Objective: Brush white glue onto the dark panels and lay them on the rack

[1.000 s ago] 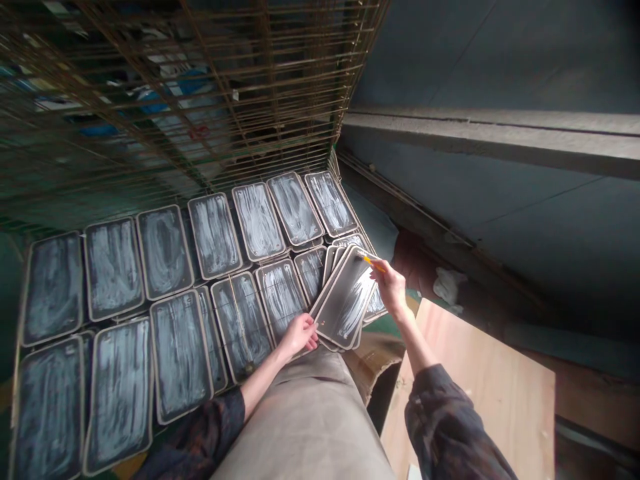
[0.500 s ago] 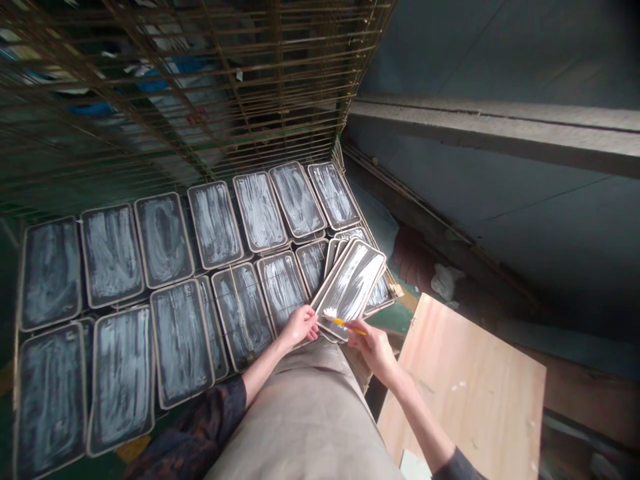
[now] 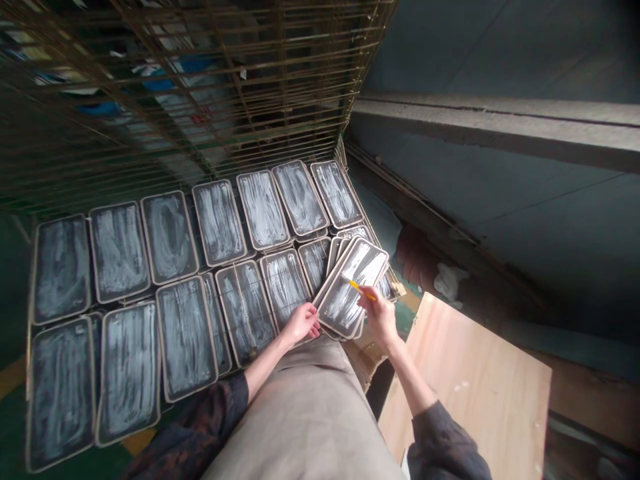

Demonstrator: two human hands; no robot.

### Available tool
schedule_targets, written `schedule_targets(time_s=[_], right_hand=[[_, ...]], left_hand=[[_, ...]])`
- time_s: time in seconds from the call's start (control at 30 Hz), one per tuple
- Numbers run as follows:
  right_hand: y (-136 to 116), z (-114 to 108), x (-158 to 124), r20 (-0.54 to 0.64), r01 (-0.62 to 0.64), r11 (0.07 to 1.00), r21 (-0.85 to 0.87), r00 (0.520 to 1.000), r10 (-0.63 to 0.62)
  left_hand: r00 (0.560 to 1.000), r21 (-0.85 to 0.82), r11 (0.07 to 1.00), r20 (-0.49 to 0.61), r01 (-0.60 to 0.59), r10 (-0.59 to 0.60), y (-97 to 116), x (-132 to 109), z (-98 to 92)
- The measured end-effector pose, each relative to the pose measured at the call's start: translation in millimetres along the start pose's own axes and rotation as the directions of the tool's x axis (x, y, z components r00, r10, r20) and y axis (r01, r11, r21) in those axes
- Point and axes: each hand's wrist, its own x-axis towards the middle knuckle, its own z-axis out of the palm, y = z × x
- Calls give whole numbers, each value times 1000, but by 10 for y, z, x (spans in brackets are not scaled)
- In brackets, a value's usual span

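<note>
My right hand (image 3: 381,319) is closed on a yellow-handled brush (image 3: 361,289), its tip against the top panel. That dark rectangular panel (image 3: 345,310), with a pale rim and rounded corners, bears wet white streaks. It lies tilted on a small fanned stack of similar panels. At the stack's lower left corner, the fingers of my left hand (image 3: 302,323) are closed on the panel's edge. Just left of this stack lies another white-smeared panel (image 3: 285,283) on the wire rack.
Several white-streaked panels (image 3: 129,373) lie in two rows on the rack. An upright wire grid (image 3: 280,87) rises behind them. A pale wooden board (image 3: 475,373) stands to the right, near a dark wall ledge (image 3: 500,130). A crumpled white scrap (image 3: 449,281) lies beyond.
My right hand has moved the brush up the panel, away from its lower end. My left hand stays at the corner. The whole view has shifted slightly.
</note>
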Motion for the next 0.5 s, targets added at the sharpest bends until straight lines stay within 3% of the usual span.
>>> schedule_targets(time_s=[0.13, 0.27, 0.4, 0.5], right_hand=[[-132, 138, -477, 166, 1, 1000, -6, 986, 0], [-179, 127, -769, 244, -156, 977, 146, 963, 117], [-22, -13, -637, 177, -308, 891, 333, 949, 262], [164, -151, -336, -20, -293, 865, 406, 944, 330]], left_hand=[[1000, -7, 1000, 11, -15, 15, -3, -10, -5], [999, 10, 999, 14, -35, 34, -19, -7, -21], [999, 9, 999, 20, -47, 46, -18, 4, -29], [999, 16, 999, 20, -47, 47, 8, 4, -20]])
